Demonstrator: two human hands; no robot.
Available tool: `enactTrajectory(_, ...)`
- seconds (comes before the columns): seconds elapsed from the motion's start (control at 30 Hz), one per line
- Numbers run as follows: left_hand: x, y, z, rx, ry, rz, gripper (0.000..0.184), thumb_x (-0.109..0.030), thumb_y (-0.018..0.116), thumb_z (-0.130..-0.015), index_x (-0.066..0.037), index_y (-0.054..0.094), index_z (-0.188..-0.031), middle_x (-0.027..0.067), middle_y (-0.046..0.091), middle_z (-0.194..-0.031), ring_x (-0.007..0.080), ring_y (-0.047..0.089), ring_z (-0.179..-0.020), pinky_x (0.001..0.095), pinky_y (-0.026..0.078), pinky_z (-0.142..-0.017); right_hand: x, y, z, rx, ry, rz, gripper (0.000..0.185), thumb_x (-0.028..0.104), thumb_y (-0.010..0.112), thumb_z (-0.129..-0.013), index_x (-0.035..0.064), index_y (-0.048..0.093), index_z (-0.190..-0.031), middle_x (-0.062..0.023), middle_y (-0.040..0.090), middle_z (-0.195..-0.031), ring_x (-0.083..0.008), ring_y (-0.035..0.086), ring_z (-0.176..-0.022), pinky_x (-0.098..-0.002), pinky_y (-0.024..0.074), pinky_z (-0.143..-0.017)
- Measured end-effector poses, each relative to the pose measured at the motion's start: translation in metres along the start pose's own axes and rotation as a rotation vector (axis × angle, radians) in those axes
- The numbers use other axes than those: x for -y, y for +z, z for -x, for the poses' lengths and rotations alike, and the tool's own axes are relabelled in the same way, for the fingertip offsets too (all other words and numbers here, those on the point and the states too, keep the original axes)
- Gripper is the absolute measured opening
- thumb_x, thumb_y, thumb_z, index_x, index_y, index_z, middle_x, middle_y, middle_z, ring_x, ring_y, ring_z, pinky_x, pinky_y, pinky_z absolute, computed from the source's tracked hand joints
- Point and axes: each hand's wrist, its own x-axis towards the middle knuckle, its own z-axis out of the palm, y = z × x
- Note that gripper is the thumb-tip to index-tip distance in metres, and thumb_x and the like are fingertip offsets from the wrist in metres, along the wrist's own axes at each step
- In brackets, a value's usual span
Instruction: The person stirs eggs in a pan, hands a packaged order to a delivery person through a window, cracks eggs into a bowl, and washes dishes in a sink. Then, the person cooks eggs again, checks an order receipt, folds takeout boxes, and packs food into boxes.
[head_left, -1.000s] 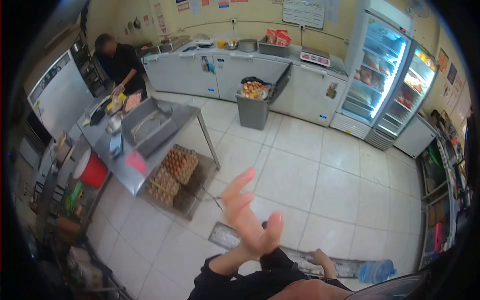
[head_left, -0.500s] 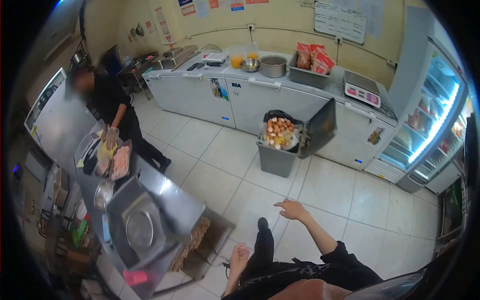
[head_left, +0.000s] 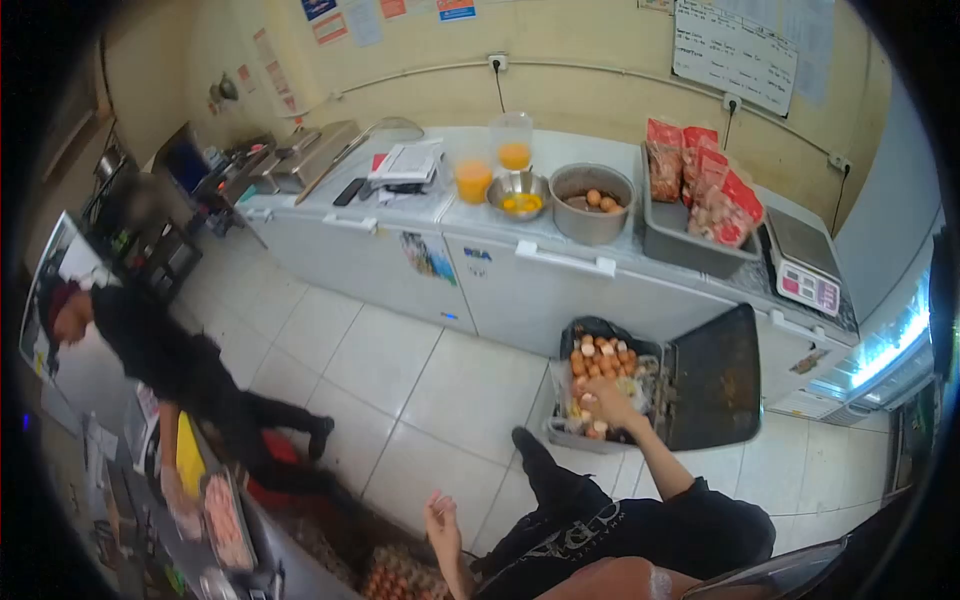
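My right hand [head_left: 606,402] reaches over the open grey bin [head_left: 580,440], in front of the pile of eggshells [head_left: 603,358]. Its fingers point down and are too small and blurred to show whether they hold anything. My left hand [head_left: 441,522] hovers low in front of my body, palm up, fingers loosely bent and apart, with nothing seen in it. On the freezer top ahead, a metal bowl [head_left: 519,197] contains egg yolks. Beside it, a deep round pot [head_left: 592,222] has a few brown eggs [head_left: 601,200] inside.
Two clear jugs of yellow liquid [head_left: 473,183] stand behind the bowl. Bagged meat [head_left: 722,205] fills a grey tub beside a scale [head_left: 805,265]. The bin's lid [head_left: 712,375] leans open rightward. Lower left, a co-worker [head_left: 160,350] handles food beside a meat tray [head_left: 229,520]. Egg trays [head_left: 395,578] sit below.
I have moved closer to the freezers and bin. My right hand has gone from above the floor to over the eggshells. My left hand stays low. The co-worker appears further down-left.
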Motion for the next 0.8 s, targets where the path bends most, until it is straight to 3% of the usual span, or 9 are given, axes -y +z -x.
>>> enactTrajectory(0.03,-0.007,0.013,-0.036,-0.063,-0.099,0.065,0.035,-0.008,0.052,-0.082,-0.004,0.043,-0.116,0.012,0.055,-0.097,0.0182,0.054,-0.087,0.027,0.042,-0.078,-0.056,-0.005,-0.054,-0.171,0.071,0.201,0.026,0.012,0.054,-0.074,0.0092,0.056,-0.1,-0.0137,0.055,-0.094,-0.0307,0.05,-0.093,-0.0392,0.0378,-0.084)
enactTrajectory(0.13,-0.037,0.051,-0.146,-0.151,-0.3,0.01,0.033,-0.004,0.05,-0.081,-0.003,0.044,-0.114,0.0111,0.054,-0.099,0.0193,0.053,-0.088,0.0271,0.041,-0.078,-0.051,-0.097,-0.176,-0.71,0.003,0.246,0.028,0.0,0.05,-0.071,0.0077,0.055,-0.098,-0.0126,0.054,-0.099,-0.0312,0.047,-0.096,-0.0403,0.0348,-0.087)
enactTrajectory(0.2,-0.049,0.067,-0.211,0.024,0.059,-0.02,0.03,-0.001,0.047,-0.081,-0.002,0.045,-0.11,0.01,0.051,-0.1,0.0194,0.052,-0.091,0.0271,0.041,-0.079,-0.053,-0.162,-0.246,-0.924,0.116,0.352,0.028,0.003,0.052,-0.07,0.0077,0.055,-0.097,-0.0129,0.055,-0.091,-0.0336,0.047,-0.09,-0.0411,0.0379,-0.079)
enactTrajectory(0.3,-0.117,0.111,-0.285,0.16,0.134,-0.102,0.025,0.0,0.046,-0.08,-0.002,0.046,-0.105,0.0101,0.049,-0.101,0.0188,0.051,-0.094,0.0268,0.04,-0.08,-0.117,-0.208,-0.34,-0.826,0.212,0.411,0.028,0.006,0.055,-0.07,0.0101,0.055,-0.098,-0.0121,0.056,-0.092,-0.0317,0.048,-0.091,-0.0405,0.0388,-0.08)
enactTrajectory(0.37,-0.12,0.131,-0.341,0.251,0.125,-0.146,0.023,0.001,0.045,-0.08,-0.002,0.046,-0.103,0.0105,0.049,-0.102,0.0188,0.051,-0.094,0.0269,0.04,-0.081,-0.161,-0.221,-0.39,-0.438,0.53,0.577,0.027,0.013,0.057,-0.071,0.012,0.055,-0.098,-0.0108,0.057,-0.094,-0.0298,0.049,-0.093,-0.0398,0.0399,-0.081)
enactTrajectory(0.5,-0.123,0.182,-0.466,0.545,0.184,-0.209,0.02,0.003,0.044,-0.08,-0.002,0.046,-0.099,0.0109,0.05,-0.101,0.0186,0.051,-0.095,0.0274,0.039,-0.083,-0.221,-0.205,-0.437,-0.307,0.747,0.661,0.028,0.019,0.059,-0.07,0.0159,0.055,-0.098,-0.0111,0.058,-0.095,-0.0282,0.05,-0.097,-0.0398,0.0414,-0.08)
enactTrajectory(0.63,-0.151,0.24,-0.56,0.707,0.162,-0.211,0.021,0.006,0.041,-0.077,-0.002,0.045,-0.095,0.0122,0.051,-0.103,0.0193,0.051,-0.097,0.0288,0.038,-0.086,-0.249,-0.194,-0.441,-0.337,0.706,0.708,0.033,0.019,0.06,-0.068,0.0144,0.053,-0.1,-0.0159,0.057,-0.092,-0.0315,0.053,-0.092,-0.0424,0.0434,-0.076)
enactTrajectory(0.73,-0.193,0.286,-0.603,0.795,0.167,-0.122,0.021,0.008,0.038,-0.075,-0.003,0.045,-0.092,0.0132,0.051,-0.104,0.0206,0.05,-0.099,0.0309,0.036,-0.089,-0.231,-0.196,-0.428,-0.383,0.616,0.524,0.033,0.019,0.058,-0.073,0.0107,0.048,-0.103,-0.0142,0.057,-0.091,-0.027,0.057,-0.08,-0.0365,0.0469,-0.07)
enactTrajectory(0.8,-0.216,0.315,-0.621,0.88,0.158,-0.09,0.021,0.007,0.038,-0.074,-0.003,0.045,-0.092,0.0134,0.051,-0.104,0.0208,0.05,-0.099,0.0312,0.036,-0.089,-0.216,-0.197,-0.425,-0.82,0.589,-1.001,0.029,0.02,0.053,-0.079,0.0088,0.047,-0.105,-0.0107,0.057,-0.091,-0.0195,0.057,-0.073,-0.0267,0.0477,-0.063)
